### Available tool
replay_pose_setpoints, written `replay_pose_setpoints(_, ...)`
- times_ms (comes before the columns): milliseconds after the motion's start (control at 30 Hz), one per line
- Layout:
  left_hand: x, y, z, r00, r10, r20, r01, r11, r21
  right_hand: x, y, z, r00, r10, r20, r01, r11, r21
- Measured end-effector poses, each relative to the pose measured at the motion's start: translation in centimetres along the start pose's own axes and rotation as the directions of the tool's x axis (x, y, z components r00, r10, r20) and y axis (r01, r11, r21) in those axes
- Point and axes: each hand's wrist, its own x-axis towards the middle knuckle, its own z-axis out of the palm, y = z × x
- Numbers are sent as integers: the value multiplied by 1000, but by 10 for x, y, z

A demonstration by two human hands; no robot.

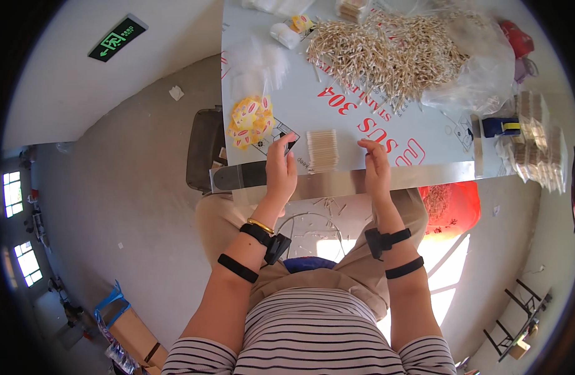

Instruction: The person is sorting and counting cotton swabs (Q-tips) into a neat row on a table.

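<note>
- Striped shirt (319, 331) sits nearest the camera, forearms reaching to the table (300, 94).
- Left hand (281, 169): fingers together, thumb apart, holding nothing.
- Right hand (377, 169): fingers loosely bent and close together, also empty.
- Between them, touching neither, lies a row of swabs (322, 150), apparently lined up already.
- Left to do, I'd judge: the loose heap (387, 53), with yellow slips (251, 122) and clear bags (256, 65) unused.
- Bagged stacks (537, 144) look finished, though the rim's distortion hides whether they're sealed.
</note>
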Motion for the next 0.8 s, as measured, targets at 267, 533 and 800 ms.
replay_pose_setpoints(267, -45, 8, -4, 995, -76, -68, 85, 986, 145, -25, -17, 3, 997, 76, 8, -76, 997, 6)
replay_pose_setpoints(533, -71, 27, 15, 991, -121, -55, 126, 987, 103, -47, 3, 18, 996, 86, 18, -87, 994, 70)
replay_pose_setpoints(800, -36, 12, 13, 996, -35, -87, 45, 992, 122, 0, 0, 6, 971, 229, -72, -225, 973, 51)
